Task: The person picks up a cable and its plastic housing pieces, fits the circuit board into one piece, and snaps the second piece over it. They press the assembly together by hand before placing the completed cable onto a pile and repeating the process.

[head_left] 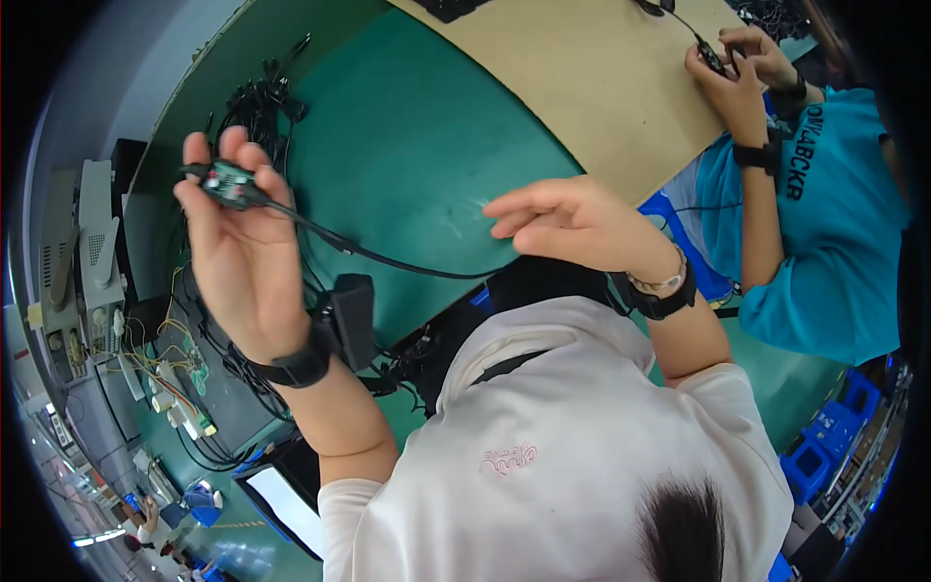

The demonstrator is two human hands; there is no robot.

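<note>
My left hand [247,252] is raised above the left part of the green table, palm up. Its fingertips and thumb grip a small green circuit board [229,182] with black cable ends at both sides. From the board a black cable [364,250] droops rightward toward the table's near edge, passing below my right hand. My right hand [572,225] hovers near that edge with its fingers stretched out, holding nothing. Whether the cable touches it cannot be told. A black strap is on each of my wrists.
Bundled black cables [257,116] lie at the table's far left. A black block-shaped device [351,320] is beside my left wrist. Tan board [572,78] covers the far right. A co-worker in a teal shirt [824,233] handles a small black part there. Loose wires [179,359] lie left.
</note>
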